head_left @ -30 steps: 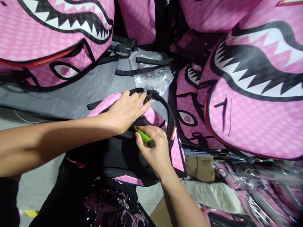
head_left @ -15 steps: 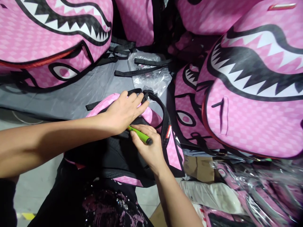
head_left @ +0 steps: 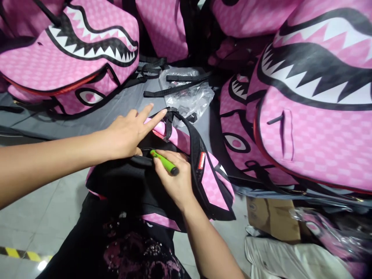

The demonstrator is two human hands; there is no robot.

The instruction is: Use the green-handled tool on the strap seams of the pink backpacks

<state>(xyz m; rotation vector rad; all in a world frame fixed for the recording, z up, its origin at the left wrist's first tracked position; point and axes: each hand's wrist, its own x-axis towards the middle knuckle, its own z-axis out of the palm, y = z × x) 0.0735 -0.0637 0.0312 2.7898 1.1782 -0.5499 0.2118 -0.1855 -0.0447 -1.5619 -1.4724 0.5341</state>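
Note:
A pink and black backpack (head_left: 124, 186) lies across my lap with its black side up. My right hand (head_left: 176, 174) is closed around a green pen-like tool (head_left: 163, 161) with a black end; its tip points at a black edge on the bag. What the tip touches is too small to make out. My left hand (head_left: 124, 133) rests at the bag's top edge, index and middle fingers stretched apart, the thumb down by the black edge. A black shoulder strap (head_left: 196, 143) with a red label arches to the right of both hands.
Pink shark-mouth backpacks stand on the grey table, one at left (head_left: 95, 38) and a large one at right (head_left: 316, 143). Between them lie a clear plastic bag (head_left: 188, 100) and loose black straps (head_left: 171, 90). Below right are a cardboard box (head_left: 274, 219) and plastic-wrapped pink items (head_left: 328, 236).
My left hand has shifted left and its fingers have spread, uncovering more of the bag's top edge. The right hand has moved slightly left with the green tool still held. The view has shifted.

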